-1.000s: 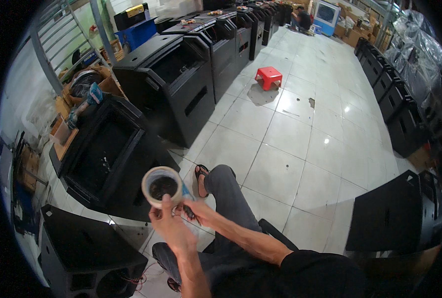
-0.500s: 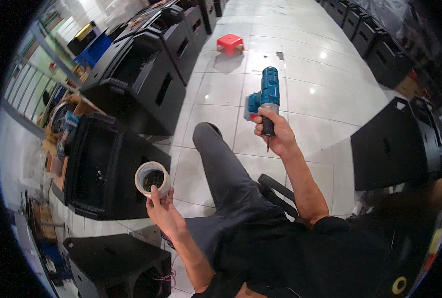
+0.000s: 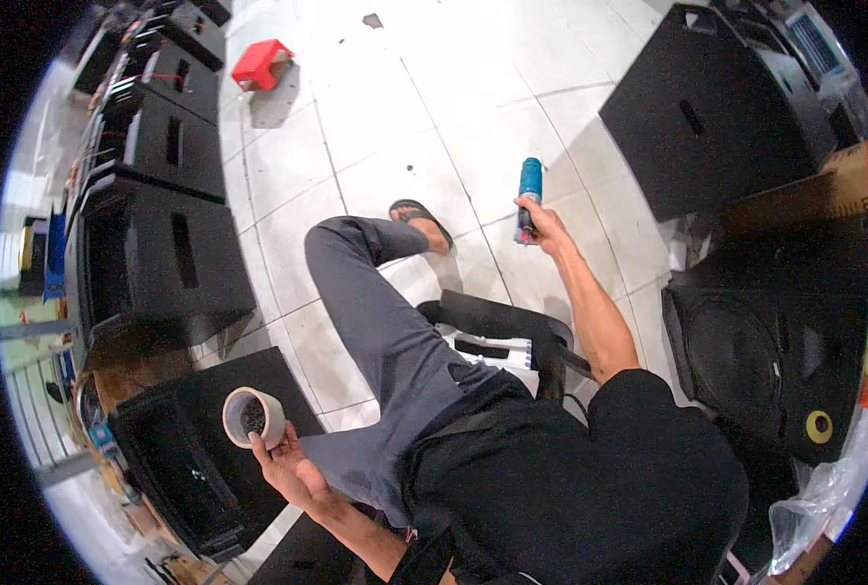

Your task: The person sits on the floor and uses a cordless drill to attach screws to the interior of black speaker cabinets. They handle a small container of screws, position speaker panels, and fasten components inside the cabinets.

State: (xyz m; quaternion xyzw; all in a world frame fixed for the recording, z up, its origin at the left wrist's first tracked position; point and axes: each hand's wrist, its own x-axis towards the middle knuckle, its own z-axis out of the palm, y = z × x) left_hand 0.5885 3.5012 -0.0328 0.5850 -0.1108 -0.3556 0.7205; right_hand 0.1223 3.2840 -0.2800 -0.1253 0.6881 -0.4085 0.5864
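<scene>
Cordless drill [image 3: 530,177] and cream tub [image 3: 274,421], hand-held.
Drill: between one and two o'clock, right hand [image 3: 548,226], fingers curled around it. Tub of dark bits [image 3: 253,419]: eight o'clock, left hand [image 3: 292,475], fingers gripping its wall.

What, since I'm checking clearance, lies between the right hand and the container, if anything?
In this view, the bent leg lies between the right hand and container; whether it's high enough to block is unclear.

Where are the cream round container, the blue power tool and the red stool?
Cream round container [image 3: 273,422]: head view, on its outer wall.
Blue power tool [image 3: 530,179]: head view, on its blue body.
Red stool [image 3: 255,63]: head view, on its seat.
</scene>
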